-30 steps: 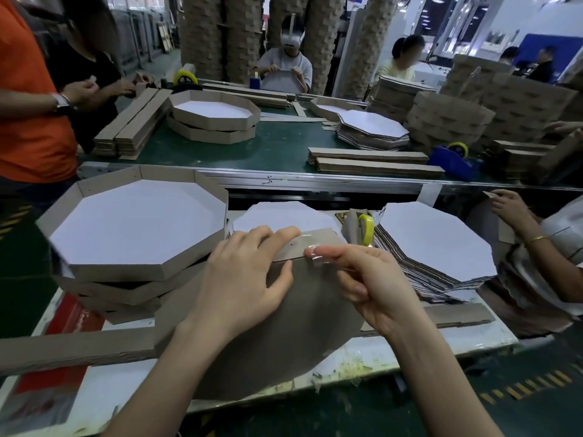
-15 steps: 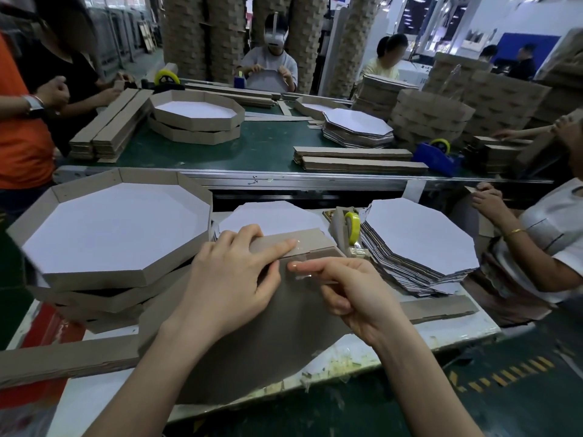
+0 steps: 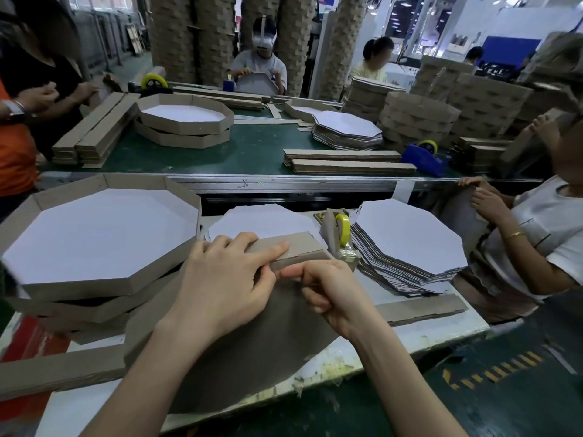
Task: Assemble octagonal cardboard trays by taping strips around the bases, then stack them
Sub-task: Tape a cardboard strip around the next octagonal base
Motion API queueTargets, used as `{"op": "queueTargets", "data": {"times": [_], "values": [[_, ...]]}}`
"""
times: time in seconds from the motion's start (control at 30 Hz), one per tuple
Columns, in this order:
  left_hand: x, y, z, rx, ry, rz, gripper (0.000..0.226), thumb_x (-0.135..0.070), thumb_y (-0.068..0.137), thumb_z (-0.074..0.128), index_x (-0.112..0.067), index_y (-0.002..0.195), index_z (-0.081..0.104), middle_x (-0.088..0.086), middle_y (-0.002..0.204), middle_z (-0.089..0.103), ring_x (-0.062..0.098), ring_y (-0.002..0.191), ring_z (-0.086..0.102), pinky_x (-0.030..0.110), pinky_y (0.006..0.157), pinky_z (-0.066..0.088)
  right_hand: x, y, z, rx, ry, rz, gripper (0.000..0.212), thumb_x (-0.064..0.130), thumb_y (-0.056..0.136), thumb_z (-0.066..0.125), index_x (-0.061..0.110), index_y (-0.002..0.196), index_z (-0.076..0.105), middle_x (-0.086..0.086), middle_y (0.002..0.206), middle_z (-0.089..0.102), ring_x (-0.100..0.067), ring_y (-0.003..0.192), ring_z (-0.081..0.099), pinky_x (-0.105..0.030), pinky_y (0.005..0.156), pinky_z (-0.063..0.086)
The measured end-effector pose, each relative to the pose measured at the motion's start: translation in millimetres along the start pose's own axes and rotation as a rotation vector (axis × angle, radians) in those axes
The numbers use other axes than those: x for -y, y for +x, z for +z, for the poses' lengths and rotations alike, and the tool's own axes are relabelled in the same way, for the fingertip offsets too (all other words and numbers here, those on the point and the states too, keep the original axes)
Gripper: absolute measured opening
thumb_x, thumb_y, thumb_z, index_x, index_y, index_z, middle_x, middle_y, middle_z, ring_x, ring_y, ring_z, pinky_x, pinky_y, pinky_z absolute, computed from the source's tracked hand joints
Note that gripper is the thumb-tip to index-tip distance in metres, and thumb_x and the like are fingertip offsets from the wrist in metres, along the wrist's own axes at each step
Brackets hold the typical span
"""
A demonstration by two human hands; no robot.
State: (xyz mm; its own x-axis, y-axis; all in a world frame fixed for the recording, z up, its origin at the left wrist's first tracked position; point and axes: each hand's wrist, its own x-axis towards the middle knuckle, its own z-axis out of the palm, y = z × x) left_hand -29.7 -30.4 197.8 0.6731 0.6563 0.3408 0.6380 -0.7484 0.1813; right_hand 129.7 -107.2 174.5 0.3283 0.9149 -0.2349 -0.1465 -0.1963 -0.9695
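strip (image 3: pixel 293 247) pinched by right hand (image 3: pixel 328 288), which slid in against left hand (image 3: pixel 220 279) pressing it flat, tray stack (image 3: pixel 94 241) leftward, tape dispenser (image 3: pixel 342 228) beyond

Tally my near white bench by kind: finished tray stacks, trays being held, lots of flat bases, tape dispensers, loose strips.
Finished tray stacks: 1
Tray being held: 1
Lots of flat bases: 2, right and middle
Tape dispensers: 1
Loose strips: 2, left and right
Total: 7
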Motion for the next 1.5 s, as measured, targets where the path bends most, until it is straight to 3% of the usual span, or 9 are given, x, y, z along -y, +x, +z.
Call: {"op": "queueTargets", "data": {"times": [0.17, 0.47, 0.6, 0.77, 0.9, 1.23, 1.3, 1.4, 1.5], "values": [[-6.2, 6.7, 3.3, -0.131, -0.104, -0.062, 0.041, -0.066, 0.084, 0.038, -0.049, 0.105, 0.07, -0.01, 0.097, 0.07, 0.018, 0.091, 0.063, 0.037, 0.086, 0.042, 0.0, 3.0, -1.1, -0.026, -0.241, -0.051, 0.034, 0.017, 0.062, 0.046, 0.016, 0.069, 0.078, -0.012, 0.079, 0.074, -0.005, 0.035, 0.037, -0.014, 0.036, 0.03], [-0.5, 12.3, 9.6, -0.172, -0.039, -0.008, 0.031, -0.064, 0.083, 0.056, -0.049, 0.106, 0.07, -0.013, 0.09, 0.067, 0.016, 0.08, 0.062, 0.027, 0.062, 0.03, 27.8, 6.1, -13.5, -0.255, -0.284, -0.358, 0.04, 0.002, 0.076, 0.043, 0.018, 0.04, 0.054, -0.003, 0.046, 0.057, -0.006, 0.044, 0.039, -0.014, 0.044, 0.031], [-2.6, 15.9, 6.9, -0.123, -0.059, -0.023, 0.031, -0.064, 0.083, 0.056, -0.051, 0.109, 0.068, -0.014, 0.092, 0.066, 0.015, 0.083, 0.059, 0.029, 0.062, 0.03, 36.0, 16.3, -15.1, -0.321, -0.477, -0.643, 0.031, -0.006, 0.079, 0.047, 0.012, 0.06, 0.064, 0.012, 0.058, 0.062, 0.003, 0.059, 0.052, -0.009, 0.058, 0.036], [-2.4, 18.3, 5.4, -0.081, -0.055, -0.033, 0.035, -0.065, 0.083, 0.056, -0.051, 0.114, 0.064, -0.013, 0.093, 0.063, 0.015, 0.088, 0.058, 0.03, 0.064, 0.032, 28.7, 28.8, -24.9, -0.266, -0.551, -0.599, 0.036, -0.007, 0.087, 0.05, 0.022, 0.084, 0.071, 0.02, 0.081, 0.069, 0.005, 0.075, 0.059, -0.012, 0.07, 0.041], [-0.9, 17.9, 4.9, -0.03, -0.024, -0.011, 0.044, -0.064, 0.08, 0.055, -0.05, 0.121, 0.058, -0.012, 0.094, 0.06, 0.016, 0.091, 0.056, 0.032, 0.069, 0.035, 19.9, 33.3, -24.7, -0.186, -0.721, -0.649, 0.017, 0.024, 0.092, 0.062, 0.022, 0.104, 0.074, 0.011, 0.106, 0.07, -0.004, 0.108, 0.058, -0.024, 0.098, 0.043], [3.8, 13.0, 8.2, -0.041, 0.007, -0.002, 0.055, -0.06, 0.071, 0.071, -0.044, 0.123, 0.063, -0.008, 0.101, 0.062, 0.02, 0.09, 0.062, 0.034, 0.067, 0.042, 26.4, 31.9, -37.6, 0.24, -0.827, -0.474, 0.074, 0.036, 0.082, 0.078, 0.033, 0.147, 0.041, 0.014, 0.142, 0.047, 0.003, 0.133, 0.04, -0.024, 0.113, 0.034], [5.6, 17.0, 7.9, 0.003, 0.038, -0.025, 0.066, -0.072, 0.07, 0.062, -0.05, 0.131, 0.052, -0.011, 0.11, 0.058, 0.017, 0.099, 0.059, 0.033, 0.073, 0.04, 30.3, 36.8, -47.1, 0.295, -0.67, -0.437, 0.063, 0.039, 0.083, 0.074, 0.035, 0.141, 0.048, 0.017, 0.143, 0.049, 0.002, 0.134, 0.042, -0.021, 0.111, 0.036], [5.0, 23.0, 4.3, -0.032, 0.011, -0.065, 0.065, -0.084, 0.076, 0.031, -0.054, 0.129, 0.053, -0.016, 0.109, 0.059, 0.013, 0.097, 0.059, 0.032, 0.074, 0.041, 32.0, 66.8, -70.2, -0.027, -0.134, -0.332, 0.026, 0.03, 0.093, 0.061, 0.027, 0.118, 0.068, 0.009, 0.127, 0.065, -0.008, 0.122, 0.057, -0.031, 0.101, 0.051], [0.4, 29.0, 5.2, -0.067, 0.053, -0.088, 0.064, -0.074, 0.085, 0.016, -0.05, 0.127, 0.057, -0.016, 0.109, 0.064, 0.014, 0.096, 0.062, 0.032, 0.077, 0.043, 14.2, 118.0, -114.3, -0.379, -0.177, -0.083, 0.024, 0.012, 0.098, 0.048, 0.013, 0.112, 0.068, -0.007, 0.107, 0.063, -0.021, 0.099, 0.06, -0.039, 0.087, 0.054]]}}
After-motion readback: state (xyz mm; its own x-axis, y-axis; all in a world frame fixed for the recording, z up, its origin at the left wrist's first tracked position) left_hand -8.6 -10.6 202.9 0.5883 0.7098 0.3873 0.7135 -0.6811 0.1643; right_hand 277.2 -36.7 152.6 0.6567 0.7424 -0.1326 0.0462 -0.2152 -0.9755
